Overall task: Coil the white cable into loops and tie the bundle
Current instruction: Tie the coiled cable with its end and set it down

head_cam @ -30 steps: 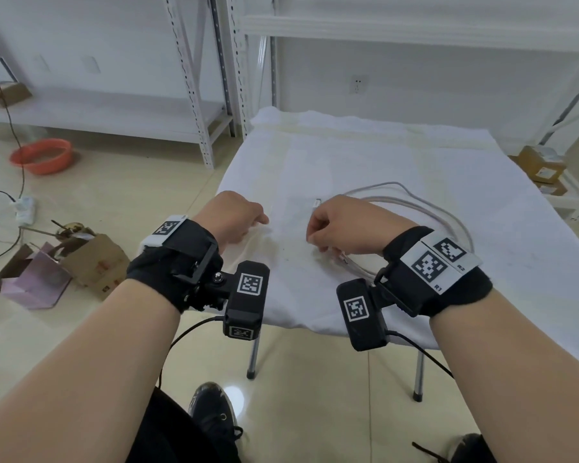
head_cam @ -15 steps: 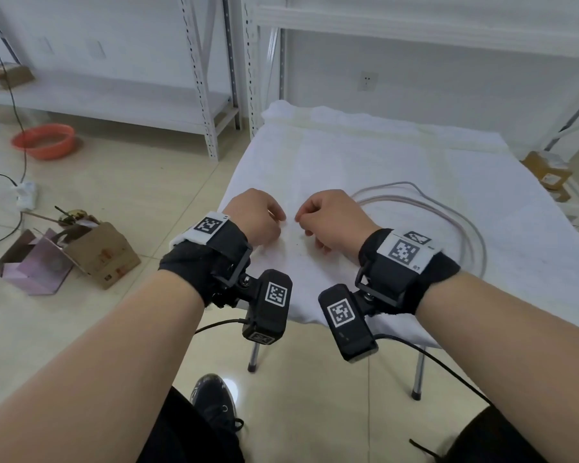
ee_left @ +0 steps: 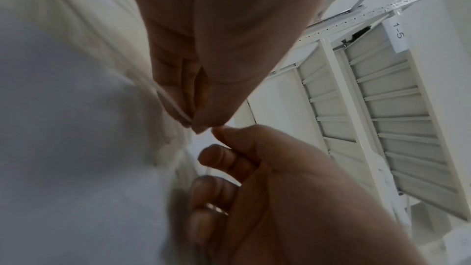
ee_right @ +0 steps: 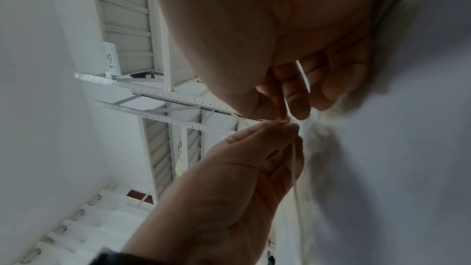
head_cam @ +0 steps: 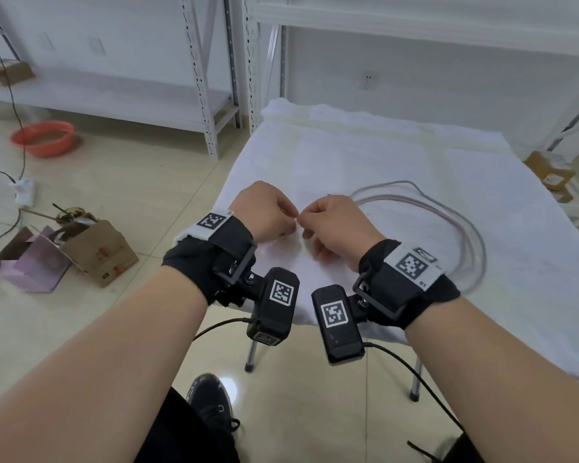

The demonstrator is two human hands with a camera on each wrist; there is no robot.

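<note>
Head view: the white cable [head_cam: 462, 225] lies in loose loops on the cloth-covered table [head_cam: 532, 262], just right of the hands. A thin white tie [ee_right: 295, 160] runs between them; the left hand [head_cam: 264, 210] and right hand [head_cam: 335, 222] both pinch it, fingertips meeting.

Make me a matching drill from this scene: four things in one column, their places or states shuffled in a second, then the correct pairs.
Things
1. looped white cable
2. round orange plastic basin
3. torn brown cardboard box
4. thin white tie strip

Places or states
A. on the floor beside the metal shelving
B. pinched between the left hand and the right hand
C. lying on the white cloth-covered table, right of the hands
D. on the floor left of the table, near the left forearm

Pairs: 1-C, 2-A, 3-D, 4-B
</note>
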